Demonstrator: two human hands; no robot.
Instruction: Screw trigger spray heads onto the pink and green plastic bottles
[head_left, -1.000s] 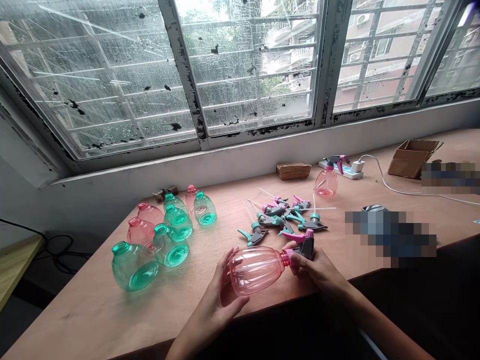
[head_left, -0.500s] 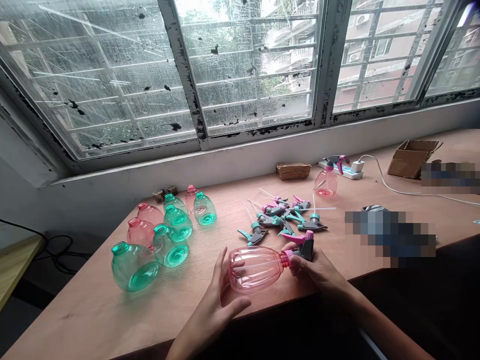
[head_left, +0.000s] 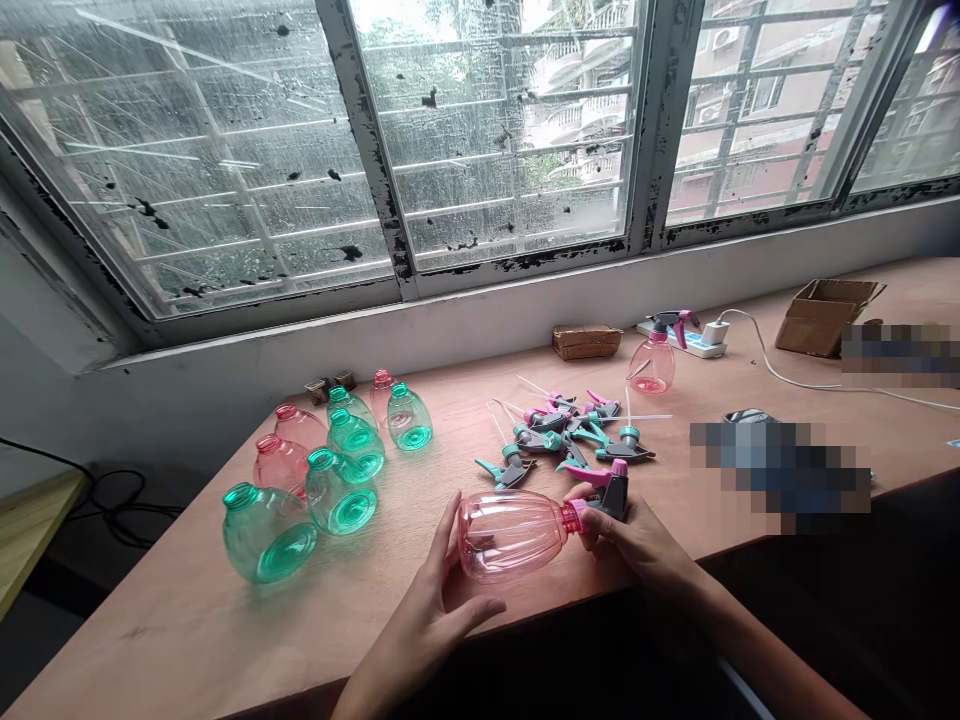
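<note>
Bottle, pink, clear, ribbed, one: lying on its side between the two hands near the counter's front edge, base toward the left, neck toward the right; spray head, grey with pink trigger and collar, one: sitting at that bottle's neck, trigger pointing up and leftward; right hand: pinching the spray head around its collar and lower body, grip closed in; left hand: grip spreading wide around the bottle's base, thumb standing apart below, finger contact with the plastic being impossible to tell; counter, wooden: carrying the rest of the lot; green bottles, five, and pink bottles, three: standing headless in a cluster at the left; loose spray heads, pink-and-grey and teal-and-grey, several: lying heaped just beyond the held bottle, white tubes sticking out in various directions; upright pink bottle, one, spray head fitted: standing behind the heap, just before a white power strip; low carton and larger carton: resting toward the back; pixelated item: lying at the right, its nature being hidden
</note>
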